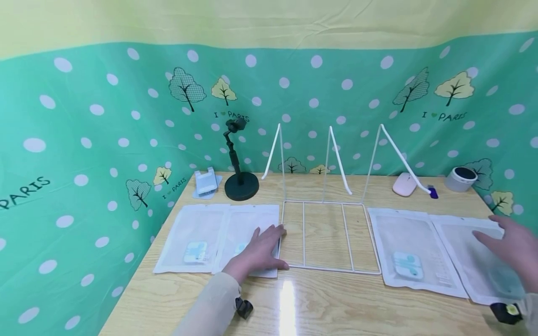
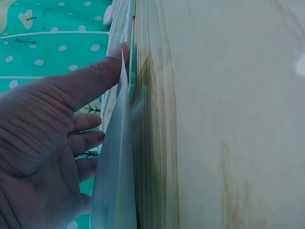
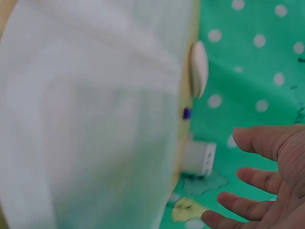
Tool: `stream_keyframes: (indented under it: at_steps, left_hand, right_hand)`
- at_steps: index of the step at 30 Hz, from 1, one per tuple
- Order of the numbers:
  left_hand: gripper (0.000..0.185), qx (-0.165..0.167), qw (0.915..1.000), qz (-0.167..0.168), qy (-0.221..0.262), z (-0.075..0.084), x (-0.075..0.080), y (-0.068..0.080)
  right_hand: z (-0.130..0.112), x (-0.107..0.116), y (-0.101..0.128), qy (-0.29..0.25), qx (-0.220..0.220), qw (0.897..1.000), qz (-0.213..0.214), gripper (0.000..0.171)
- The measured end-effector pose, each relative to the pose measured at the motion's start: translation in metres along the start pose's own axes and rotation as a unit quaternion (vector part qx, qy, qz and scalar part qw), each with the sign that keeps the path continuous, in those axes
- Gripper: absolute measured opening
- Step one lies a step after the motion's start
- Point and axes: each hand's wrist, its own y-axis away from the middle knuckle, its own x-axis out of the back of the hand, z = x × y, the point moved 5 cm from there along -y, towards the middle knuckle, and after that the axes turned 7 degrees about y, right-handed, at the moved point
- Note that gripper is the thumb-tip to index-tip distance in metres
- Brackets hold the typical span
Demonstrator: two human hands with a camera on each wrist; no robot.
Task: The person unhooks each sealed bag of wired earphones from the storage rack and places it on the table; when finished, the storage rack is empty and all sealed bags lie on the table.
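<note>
My left hand lies spread over a frosted pouch, its fingertips reaching the left side of a white wire rack. In the left wrist view the thumb is at the raised edge of the pouch, with the other fingers apart behind it. Over the far-right pouch hovers my right hand, fingers spread and holding nothing. Two more pouches lie flat, one at far left and one just right of the rack. Pale blue-white items show through the pouches.
Along the back stand a pale blue folding stand, a black jointed stand, a pink mouse, a small purple object and a white cylinder with a dark top. The rack's upright prongs rise mid-table, before a green dotted curtain.
</note>
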Motion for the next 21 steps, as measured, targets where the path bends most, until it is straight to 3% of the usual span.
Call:
stream_keyframes:
  at_steps: [6,21]
  left_hand:
    - [0.096,-0.004,1.0000,0.001,-0.002,-0.002,0.000,0.000]
    - [0.093,0.000,0.9999,0.013,0.011,0.004,0.007,0.001]
  right_hand:
    - [-0.035,0.008,0.007,0.023,0.064,0.997,0.044,0.071]
    - [-0.102,0.007,0.021,-0.011,0.102,0.992,0.075,0.067]
